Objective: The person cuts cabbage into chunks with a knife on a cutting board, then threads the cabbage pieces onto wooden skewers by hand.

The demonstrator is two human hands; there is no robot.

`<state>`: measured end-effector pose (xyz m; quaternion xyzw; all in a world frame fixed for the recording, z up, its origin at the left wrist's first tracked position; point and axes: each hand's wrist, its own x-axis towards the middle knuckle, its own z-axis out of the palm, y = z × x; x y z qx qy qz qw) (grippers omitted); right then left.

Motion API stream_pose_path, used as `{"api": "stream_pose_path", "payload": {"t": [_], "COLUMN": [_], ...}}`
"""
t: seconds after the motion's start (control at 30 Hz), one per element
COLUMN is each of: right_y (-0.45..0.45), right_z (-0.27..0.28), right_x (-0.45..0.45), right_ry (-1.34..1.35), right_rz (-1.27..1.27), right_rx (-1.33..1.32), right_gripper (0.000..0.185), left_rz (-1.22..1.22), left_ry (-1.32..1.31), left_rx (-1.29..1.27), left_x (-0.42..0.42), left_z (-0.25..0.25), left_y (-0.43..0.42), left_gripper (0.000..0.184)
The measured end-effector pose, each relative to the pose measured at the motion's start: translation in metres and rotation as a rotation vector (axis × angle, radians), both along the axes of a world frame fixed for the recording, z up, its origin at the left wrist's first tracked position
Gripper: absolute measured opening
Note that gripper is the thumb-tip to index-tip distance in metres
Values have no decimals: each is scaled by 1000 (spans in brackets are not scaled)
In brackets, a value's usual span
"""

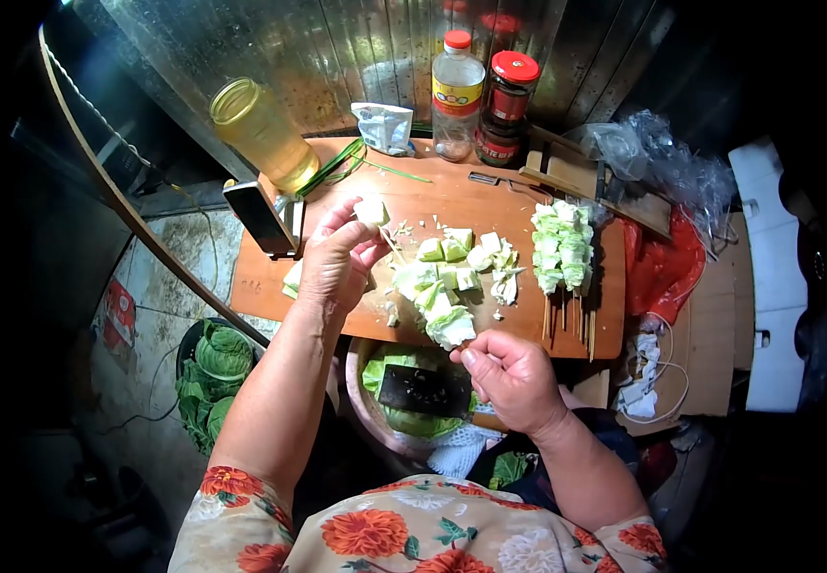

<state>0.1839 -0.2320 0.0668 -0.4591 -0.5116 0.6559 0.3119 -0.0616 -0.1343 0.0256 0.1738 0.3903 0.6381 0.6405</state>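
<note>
My right hand [514,380] pinches the lower end of a skewer strung with pale green cabbage pieces [435,304], tilted up and to the left. The bare stick at its far end reaches toward my left hand [333,260], whose fingers are closed on a cabbage piece [371,212]. Whether the stick touches that piece I cannot tell. Loose cut cabbage chunks [458,244] and small scraps lie on the wooden board [519,329] beyond the skewer. Finished-looking cabbage skewers [562,246] rest side by side at the board's right, sticks pointing toward me.
Along the back stand a jar of yellow liquid [265,134], a clear bottle [457,95] and red-lidded jars [507,100]. A phone [263,218] leans at the left. Below the board, a cleaver [425,390] lies over a tub [358,382] with cabbage. Whole cabbages [222,351] sit lower left.
</note>
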Motion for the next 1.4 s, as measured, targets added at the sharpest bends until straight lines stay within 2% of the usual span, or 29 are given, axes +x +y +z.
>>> {"api": "stream_pose_path", "payload": {"t": [0.07, 0.13, 0.33, 0.57, 0.63, 0.77, 0.83, 1.0, 1.07, 1.1, 1.33, 1.4], "right_y": [0, -1, 1, -6, -7, -9, -11, -13, -11, -9, -5, -1], "right_z": [0, 0, 2, -8, -10, -6, -6, -11, -9, -9, -8, -6], "right_x": [1, 1, 1, -6, -6, -6, -9, -12, -13, -13, -10, -9], "right_ry": [1, 10, 117, 110, 154, 131, 175, 167, 143, 158, 205, 180], "right_rz": [1, 10, 17, -33, -61, -52, -85, -153, -154, -191, -197, -183], "right_rx": [-19, -33, -173, -149, -134, -117, -121, -65, -58, -75, -126, -119], "right_gripper": [16, 17, 19, 18, 19, 18, 18, 16, 17, 17, 20, 20], "left_rz": [-4, 23, 7, -39, -103, -60, -30, -11, -119, -99, -58, -33], "left_ry": [-2, 104, 324, 301, 157, 166, 213, 251, 437, 341, 338, 372], "left_rx": [13, 45, 111, 97, 144, 61, 28, -20, -78, -68, 5, 108], "left_x": [4, 9, 11, 18, 12, 18, 24, 42, 47, 53, 56, 56], "left_z": [6, 10, 12, 19, 15, 13, 16, 23, 19, 18, 23, 23], "left_y": [-2, -2, -3, -6, -5, -2, -4, -12, -17, -20, -23, -23], "left_gripper": [47, 42, 41, 43, 35, 25, 20, 21, 21, 21, 23, 23]}}
